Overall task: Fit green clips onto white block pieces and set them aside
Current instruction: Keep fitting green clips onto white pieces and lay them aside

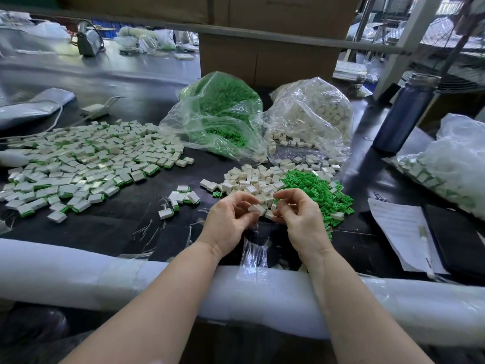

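Left hand (227,219): fingers pinch one white block (257,209), lower centre of frame. Right hand (301,214): fingers curled, contents unclear. Loose white blocks (252,179), green clips (315,187) just above. Finished pieces (78,164) left on bench (105,227).

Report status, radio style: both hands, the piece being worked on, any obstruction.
Left hand pinches white block. Right hand fingers curled at it; clip not visible. Loose film under wrists, nothing blocking.

A dark blue bottle (405,114) stands at the right of the black bench (110,227). Printed papers (401,227) lie near it. A cardboard box (265,59) stands behind.
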`<state>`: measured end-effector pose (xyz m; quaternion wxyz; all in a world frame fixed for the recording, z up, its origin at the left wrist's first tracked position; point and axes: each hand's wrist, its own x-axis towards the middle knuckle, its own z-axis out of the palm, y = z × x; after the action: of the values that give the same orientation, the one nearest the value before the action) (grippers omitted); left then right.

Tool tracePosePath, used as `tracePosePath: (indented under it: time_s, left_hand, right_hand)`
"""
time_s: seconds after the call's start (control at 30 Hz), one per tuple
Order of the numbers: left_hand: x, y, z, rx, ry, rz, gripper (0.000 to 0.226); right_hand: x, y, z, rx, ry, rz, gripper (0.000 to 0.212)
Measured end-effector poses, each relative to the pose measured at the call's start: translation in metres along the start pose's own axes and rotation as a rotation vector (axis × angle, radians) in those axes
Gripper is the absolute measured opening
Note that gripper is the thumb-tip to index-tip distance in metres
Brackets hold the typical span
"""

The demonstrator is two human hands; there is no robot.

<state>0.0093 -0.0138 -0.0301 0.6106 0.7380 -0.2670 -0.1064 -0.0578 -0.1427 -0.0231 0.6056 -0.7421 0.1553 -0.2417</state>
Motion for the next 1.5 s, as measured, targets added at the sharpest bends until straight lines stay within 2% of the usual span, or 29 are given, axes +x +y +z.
tracePosePath:
  time_s: [0.13,0.37,0.47,0.77,1.17,1.5]
  left_hand:
    - [0.0016,0.0003,-0.0009,-0.092,0.007,-0.027,0.023]
    - [0.0009,0.0006,0.0007,-0.148,-0.03,-0.028,0.016]
    - [0.0009,0.0013,0.001,-0.177,-0.032,-0.04,0.01]
    - [0.0002,0.0034,0.0015,-0.201,-0.082,-0.028,0.013]
    - [0.0008,0.0032,0.001,-0.195,-0.077,-0.061,0.005]
    - [-0.0008,0.0056,0.001,-0.169,-0.087,-0.066,0.008]
  right_hand:
    - [-0.0004,-0.0001,0.0,0.016,-0.004,-0.016,0.018]
    - [-0.0011,-0.0024,0.0006,0.02,-0.063,-0.072,0.023]
    - [-0.0002,-0.0014,0.0012,0.101,-0.036,-0.026,0.021]
    - [-0.0004,-0.0021,0.0016,0.237,-0.026,0.02,0.017]
    - [-0.0037,-0.0069,0.0005,0.068,-0.056,-0.035,0.014]
    - [-0.0043,-0.0056,0.0008,0.038,-0.082,-0.017,0.015]
